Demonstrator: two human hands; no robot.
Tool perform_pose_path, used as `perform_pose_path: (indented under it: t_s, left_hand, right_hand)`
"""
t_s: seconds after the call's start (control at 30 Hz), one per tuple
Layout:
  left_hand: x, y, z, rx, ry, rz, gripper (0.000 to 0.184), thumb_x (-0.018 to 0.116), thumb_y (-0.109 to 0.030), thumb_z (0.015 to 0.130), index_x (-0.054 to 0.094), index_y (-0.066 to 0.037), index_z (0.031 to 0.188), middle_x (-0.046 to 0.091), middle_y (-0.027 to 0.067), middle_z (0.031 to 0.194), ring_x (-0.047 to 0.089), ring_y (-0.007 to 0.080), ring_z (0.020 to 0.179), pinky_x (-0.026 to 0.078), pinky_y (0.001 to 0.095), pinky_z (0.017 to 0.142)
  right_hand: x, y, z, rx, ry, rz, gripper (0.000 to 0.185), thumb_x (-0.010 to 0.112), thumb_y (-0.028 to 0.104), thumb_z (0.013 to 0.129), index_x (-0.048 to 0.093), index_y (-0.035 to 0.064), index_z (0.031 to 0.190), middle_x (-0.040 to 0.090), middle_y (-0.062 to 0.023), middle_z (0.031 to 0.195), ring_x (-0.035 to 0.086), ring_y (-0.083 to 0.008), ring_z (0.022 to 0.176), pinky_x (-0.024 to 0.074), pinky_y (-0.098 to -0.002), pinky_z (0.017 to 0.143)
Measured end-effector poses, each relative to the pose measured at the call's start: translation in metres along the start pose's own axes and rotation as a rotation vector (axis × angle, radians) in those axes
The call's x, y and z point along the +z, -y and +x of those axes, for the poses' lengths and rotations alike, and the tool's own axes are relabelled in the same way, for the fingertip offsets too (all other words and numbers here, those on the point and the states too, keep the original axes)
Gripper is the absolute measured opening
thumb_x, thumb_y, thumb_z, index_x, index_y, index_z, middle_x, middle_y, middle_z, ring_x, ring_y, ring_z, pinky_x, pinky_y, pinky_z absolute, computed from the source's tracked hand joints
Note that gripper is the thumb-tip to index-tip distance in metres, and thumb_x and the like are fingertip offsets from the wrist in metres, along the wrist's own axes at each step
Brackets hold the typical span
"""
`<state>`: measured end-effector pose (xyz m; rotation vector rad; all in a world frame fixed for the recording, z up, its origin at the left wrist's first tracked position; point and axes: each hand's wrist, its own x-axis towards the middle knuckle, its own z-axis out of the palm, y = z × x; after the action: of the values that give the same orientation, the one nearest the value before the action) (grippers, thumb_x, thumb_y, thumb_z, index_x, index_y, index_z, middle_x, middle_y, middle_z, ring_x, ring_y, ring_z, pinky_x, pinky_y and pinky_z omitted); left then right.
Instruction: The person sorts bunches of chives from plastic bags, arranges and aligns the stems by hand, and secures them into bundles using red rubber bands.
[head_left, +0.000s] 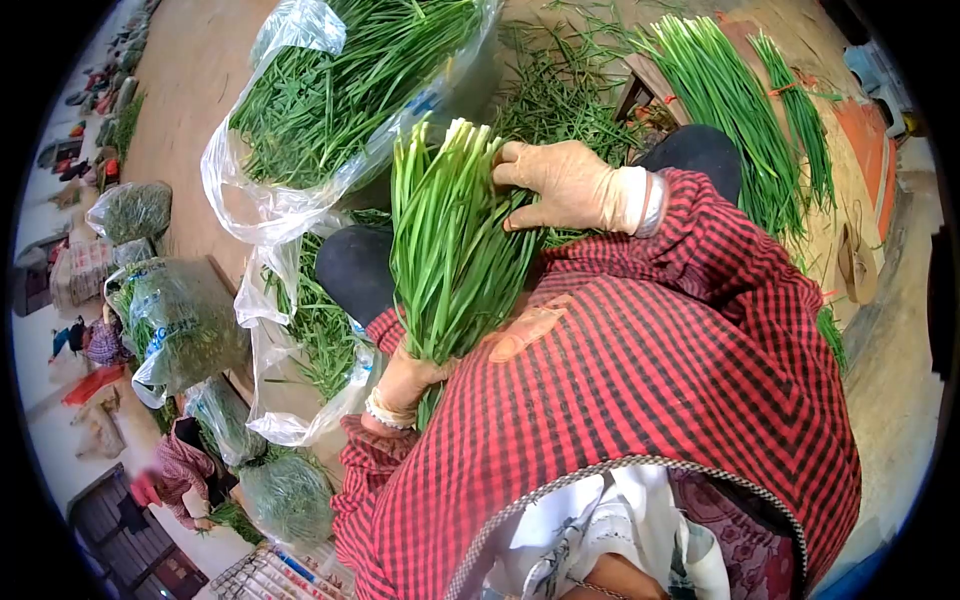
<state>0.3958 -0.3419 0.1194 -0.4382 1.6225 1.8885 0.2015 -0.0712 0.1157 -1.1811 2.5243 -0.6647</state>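
Note:
A thick bunch of garlic chives (445, 235) stands upright before my chest, pale cut ends at the top and green leaves hanging down. My left hand (408, 383) is closed around its lower, leafy end. At the upper right side of the bunch is my right hand (570, 187), its bent fingers and thumb against the stems near the cut ends; some fingertips are hidden by leaves. Both hands appear to wear thin pale gloves. Just beyond the bunch, a clear plastic bag (225, 165) holds many loose green leaves.
Tied chive bundles (725, 110) lie at the right, beside an orange-red mat (872, 145). Loose trimmings (565, 95) cover the ground ahead. Another open bag (275, 385) sits by my left knee. Farther left are several filled bags (190, 320) and another person (185, 465) bending over greens.

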Motion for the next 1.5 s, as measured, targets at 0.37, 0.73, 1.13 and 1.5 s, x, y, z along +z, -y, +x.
perform_pose_path:
  t_s: [0.37,0.73,1.13,1.5]
  left_hand:
    - [-0.013,0.009,0.002,-0.231,0.01,-0.267,0.074,0.074,0.009,0.07,0.044,-0.003,0.137,0.061,0.012,0.124,0.063,0.0234,0.104,0.051,0.0368,0.093]
    - [-0.008,-0.009,-0.008,-0.099,-0.086,-0.178,0.053,0.073,0.008,0.071,0.055,0.001,0.12,0.066,0.0126,0.093,0.063,0.0194,0.072,0.052,0.0303,0.061]
    - [-0.016,-0.013,-0.009,-0.114,-0.107,0.007,0.031,0.078,0.001,0.068,0.068,0.003,0.098,0.07,0.011,0.091,0.066,0.0184,0.081,0.054,0.0312,0.074]
    - [-0.034,0.003,-0.01,-0.058,0.161,-0.25,0.05,0.064,0.01,0.08,0.048,0.009,0.127,0.065,0.0263,0.102,0.069,0.031,0.089,0.059,0.0364,0.078]
  right_hand:
    - [0.024,-0.034,-0.007,-0.11,-0.059,0.622,0.025,0.07,0.026,0.083,0.068,0.0081,0.1,0.067,-0.0078,0.093,0.064,-0.0224,0.089,0.0502,-0.035,0.078]
    - [-0.01,-0.091,-0.017,0.469,-0.626,1.044,0.015,0.061,0.019,0.093,0.063,0.0047,0.095,0.066,-0.0027,0.075,0.061,-0.0076,0.056,0.0459,-0.0192,0.046]
    - [-0.004,-0.019,0.004,-0.081,-0.304,0.086,0.022,0.064,0.03,0.086,0.065,0.0138,0.1,0.061,-0.0031,0.101,0.063,-0.0267,0.087,0.0516,-0.0367,0.074]
    - [-0.024,-0.097,-0.025,0.411,-0.231,-0.192,0.049,0.069,0.04,0.08,0.061,0.0148,0.122,0.057,-0.0107,0.124,0.062,-0.0299,0.105,0.0495,-0.0396,0.09]
